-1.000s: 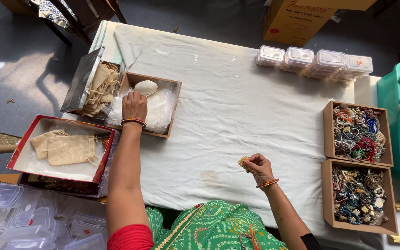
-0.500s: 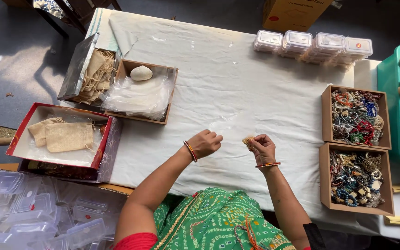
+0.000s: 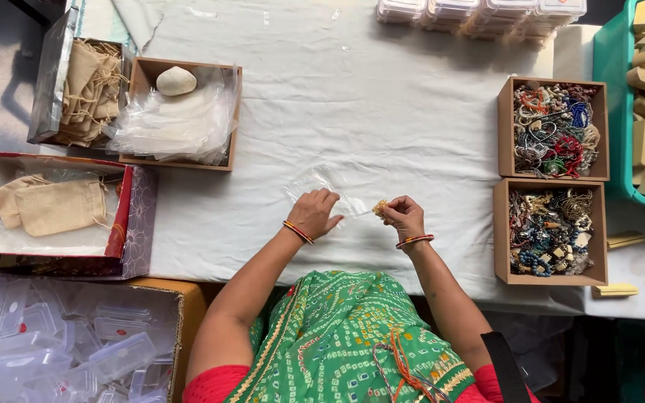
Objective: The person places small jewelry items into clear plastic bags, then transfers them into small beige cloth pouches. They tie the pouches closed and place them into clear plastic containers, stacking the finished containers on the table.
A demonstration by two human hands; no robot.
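Left hand [image 3: 313, 214] had returned from the far-left box, fingers pinching a clear pouch [image 3: 322, 186], long axis angled toward the tabletop's far-left corner; right hand [image 3: 403, 215] fingers clamped a small gold trinket [image 3: 379, 207].

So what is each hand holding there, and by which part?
The right hand pinches a small golden trinket at its fingertips. The left hand grips a clear plastic bag by its near edge.

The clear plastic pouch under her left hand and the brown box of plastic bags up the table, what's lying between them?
Only bare white cloth in the head view, between the clear pouch at the left hand and the brown box.
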